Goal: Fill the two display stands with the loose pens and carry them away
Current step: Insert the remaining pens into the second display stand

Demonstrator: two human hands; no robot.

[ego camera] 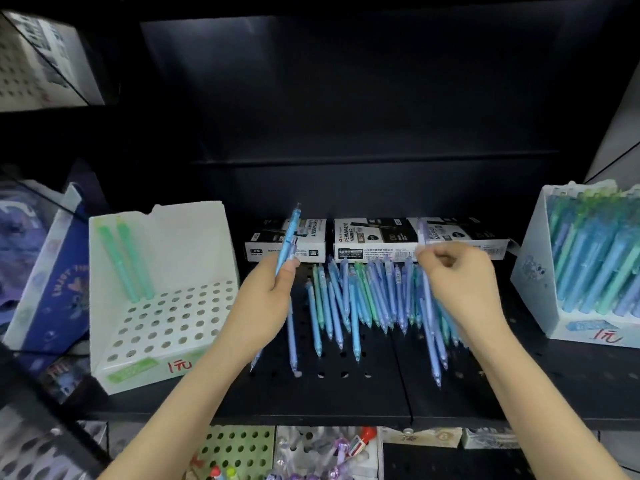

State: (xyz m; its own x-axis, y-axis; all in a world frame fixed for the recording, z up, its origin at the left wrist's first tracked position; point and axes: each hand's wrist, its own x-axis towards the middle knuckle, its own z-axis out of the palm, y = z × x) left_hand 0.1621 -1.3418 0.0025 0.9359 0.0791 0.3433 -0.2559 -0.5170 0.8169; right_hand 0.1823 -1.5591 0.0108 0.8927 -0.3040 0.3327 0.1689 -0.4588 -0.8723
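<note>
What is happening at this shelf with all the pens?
A person is filling pen stands at a black shelf. The left hand holds a blue pen upright. The right hand seems to pinch a lilac pen at the pile of loose pens. The left stand holds only two green pens, with most holes free. The right stand looks full.

I see a dim, bluish view. The black shelf (346,393) and back panel (346,98) swallow light, with a faint sheen up high. The white display stand (187,244) shows bright, lit from the front. The right hand (460,271) is motion-blurred; frame edges bend and smear.
</note>
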